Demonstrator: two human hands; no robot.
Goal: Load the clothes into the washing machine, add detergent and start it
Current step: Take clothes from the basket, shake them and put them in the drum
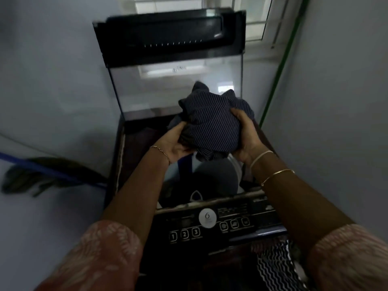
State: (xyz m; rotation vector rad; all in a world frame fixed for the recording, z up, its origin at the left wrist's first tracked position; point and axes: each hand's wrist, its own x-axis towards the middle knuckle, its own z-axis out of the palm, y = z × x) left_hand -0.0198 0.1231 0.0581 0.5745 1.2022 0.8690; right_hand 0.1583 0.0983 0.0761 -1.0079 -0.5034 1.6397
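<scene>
1. The dark striped bundle of clothes is hanging in the air above the open tub of the washing machine, over the far half of the opening and apart from the rim.
2. The left hand is cupping the bundle from 8 o'clock, its fingers curling into the cloth. The right hand is gripping it from 4 o'clock, thumb pressing on the near face.
3. Straight below, at 6 o'clock of the bundle, the grey inside of the tub is showing between the two forearms. The tub's 9 o'clock side is lying too dark to read.
4. The lid is standing raised at 12 o'clock, its glass pane just behind the bundle's top folds.
5. The control panel is running along the near edge at 6 o'clock. Both forearms are reaching in over its two ends.
6. Pale walls are closing in tight at 9 and 3 o'clock. A green pipe is climbing at 2 o'clock, and a blue hose is slanting in at 8 o'clock.
7. A window is glowing behind the lid at 1 o'clock. A zigzag-patterned cloth is lying at 5 o'clock, in front of the machine.
</scene>
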